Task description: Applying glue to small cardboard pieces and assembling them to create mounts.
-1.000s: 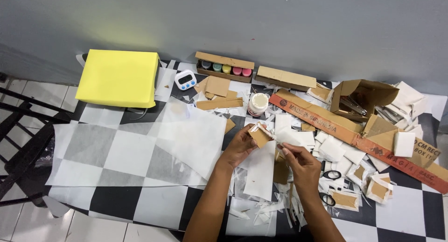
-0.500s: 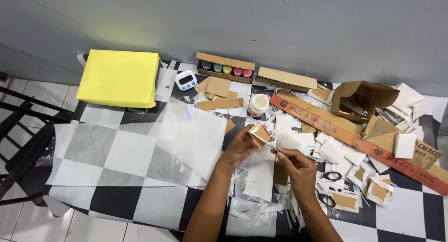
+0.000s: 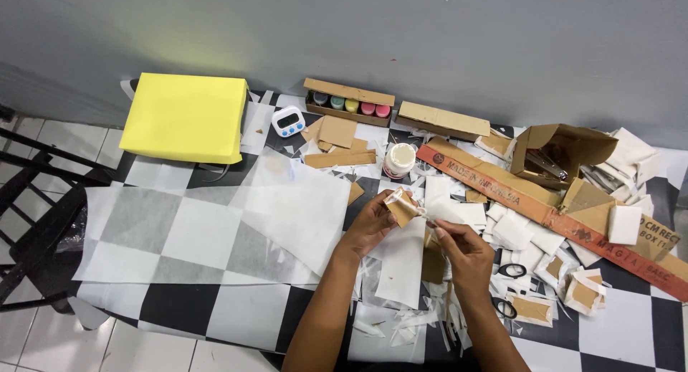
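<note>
The left hand (image 3: 371, 225) holds a small cardboard piece (image 3: 401, 207) partly wrapped in white paper, its fingers (image 3: 387, 200) closed narrow around the piece's left side. The piece is lifted just above the table (image 3: 179, 318), near the middle of the scene. The right hand (image 3: 459, 246) sits just to the near right of it, thumb and forefinger pinched on a thin white strip at the piece's right edge; what exactly they grip is too small to tell. Beneath both hands lie white paper scraps (image 3: 401, 272). To the left spreads a large sheet of thin white paper (image 3: 215, 229). Farther off stand a white glue jar (image 3: 399, 159), a small white timer (image 3: 288, 121) and a yellow box (image 3: 185, 117). Black-handled scissors (image 3: 510, 272) lie to the right.
</note>
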